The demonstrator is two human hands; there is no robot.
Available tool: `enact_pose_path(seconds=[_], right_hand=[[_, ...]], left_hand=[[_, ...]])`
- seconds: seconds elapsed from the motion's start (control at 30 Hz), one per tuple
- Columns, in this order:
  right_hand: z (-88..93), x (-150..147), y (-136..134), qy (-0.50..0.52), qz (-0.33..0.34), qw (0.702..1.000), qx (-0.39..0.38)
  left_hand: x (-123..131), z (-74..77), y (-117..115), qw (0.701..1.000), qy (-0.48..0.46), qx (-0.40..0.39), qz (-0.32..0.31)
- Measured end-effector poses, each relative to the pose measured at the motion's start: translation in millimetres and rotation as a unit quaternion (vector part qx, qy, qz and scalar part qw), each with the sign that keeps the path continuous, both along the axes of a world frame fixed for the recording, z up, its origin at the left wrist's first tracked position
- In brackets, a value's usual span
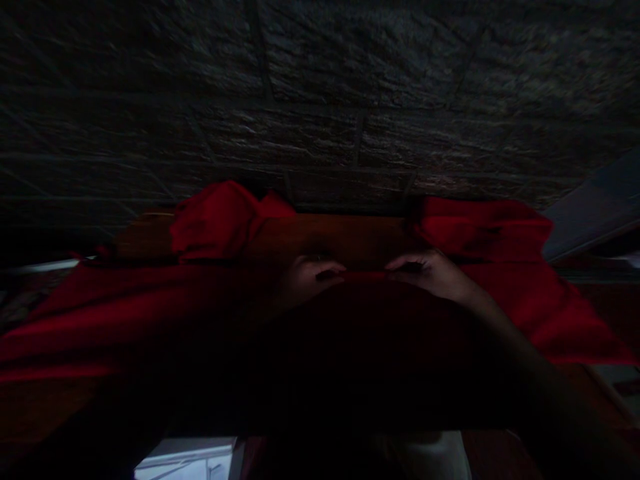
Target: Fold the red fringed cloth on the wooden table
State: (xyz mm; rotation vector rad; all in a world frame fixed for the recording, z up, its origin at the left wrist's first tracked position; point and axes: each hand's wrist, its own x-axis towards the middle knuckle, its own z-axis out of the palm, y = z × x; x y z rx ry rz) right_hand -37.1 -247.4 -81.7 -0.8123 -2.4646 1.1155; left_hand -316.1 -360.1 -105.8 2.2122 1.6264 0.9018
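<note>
Red cloth lies spread across a wooden table, with its middle part in deep shadow. Near the centre, my left hand pinches the cloth's far edge between thumb and fingers. A short way to its right, my right hand pinches the same edge, thumb and fingertips together. A narrow strip of red edge shows between the two hands. Behind the left hand is a bunched red cloth, and another folded red cloth lies beyond the right hand.
A dark stone-block wall rises right behind the table. A grey panel stands at the right. Below the near edge, a white object with dark lines shows at the lower left. The light is very dim.
</note>
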Motion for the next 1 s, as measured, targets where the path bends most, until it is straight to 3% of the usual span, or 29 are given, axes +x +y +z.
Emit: enact_pose_path(seconds=[0.27, 0.53, 1.0], right_hand=[[5.0, 0, -2, -0.052, 0.024, 0.998, -0.001], [11.4, -1, -4, -0.069, 0.011, 0.997, -0.03], [4.4, -2, -2, -0.043, -0.034, 0.997, -0.05]], left_hand=[[-1, 11.1, 0, 0.997, -0.039, -0.072, 0.012], [-5, 3.1, 2, 0.994, -0.082, -0.073, -0.022], [-5, 2.5, 3, 0.991, -0.125, -0.051, -0.011]])
